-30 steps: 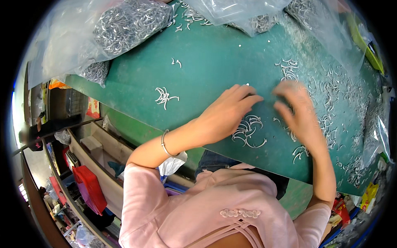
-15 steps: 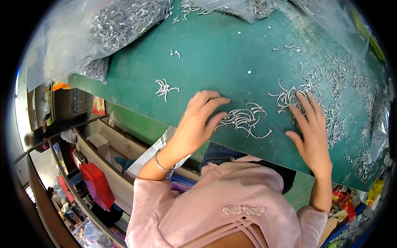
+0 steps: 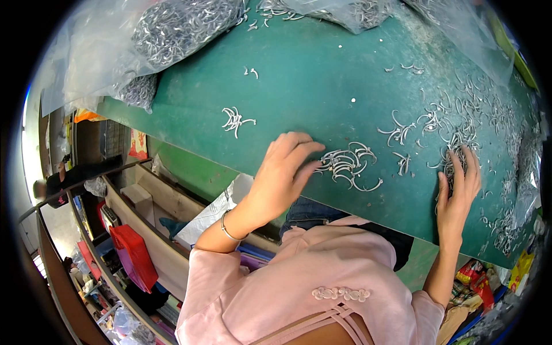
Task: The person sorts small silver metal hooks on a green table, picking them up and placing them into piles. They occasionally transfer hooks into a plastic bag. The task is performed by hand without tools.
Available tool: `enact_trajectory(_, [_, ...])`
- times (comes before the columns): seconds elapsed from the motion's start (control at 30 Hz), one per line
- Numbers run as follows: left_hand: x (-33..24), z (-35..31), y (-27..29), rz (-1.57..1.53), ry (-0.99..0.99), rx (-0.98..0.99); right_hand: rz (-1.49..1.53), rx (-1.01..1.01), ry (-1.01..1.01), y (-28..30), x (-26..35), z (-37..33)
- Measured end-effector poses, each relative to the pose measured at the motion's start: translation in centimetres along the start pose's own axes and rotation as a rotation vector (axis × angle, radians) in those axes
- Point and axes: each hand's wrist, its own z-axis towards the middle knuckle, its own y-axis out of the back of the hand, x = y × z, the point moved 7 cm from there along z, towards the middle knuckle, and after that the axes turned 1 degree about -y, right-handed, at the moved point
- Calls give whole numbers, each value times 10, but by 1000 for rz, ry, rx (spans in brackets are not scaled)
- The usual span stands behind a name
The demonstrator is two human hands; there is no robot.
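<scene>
Hands at a green table (image 3: 299, 75). The left hand (image 3: 279, 172), at the centre of the frame, is loosely curled, thumb and fingers parted, tips beside a small pile (image 3: 349, 164) of curved metal pieces; nothing shows in its grasp. The right hand (image 3: 458, 195), at the right of the frame, is half open, fingertips over the scattered pieces (image 3: 458, 140); whether it pinches any cannot be told. 2 small clusters (image 3: 397, 131) lie between hand and pile; a separate clump (image 3: 234, 121) lies left of centre. For good handling, the right fingertips should probably press lightly, parting few pieces at a time, since the curves could hook together; the left hand seems well placed to guard the pile's edge.
</scene>
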Motion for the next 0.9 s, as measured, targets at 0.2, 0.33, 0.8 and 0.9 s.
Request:
enact_trajectory(0.2, [-7,-10,-6,41,5,46,112,162,91,-13,55,0])
enact_trajectory(0.33, [3,-10,4,29,80,-55,109,254,155,-29,69,-6])
enact_trajectory(0.8, [4,-2,-10,60,-33,-41,430,461,345,-36,106,14])
enact_trajectory(0.9, [7,-4,-3,57,-7,-107,496,377,355,-26,94,16])
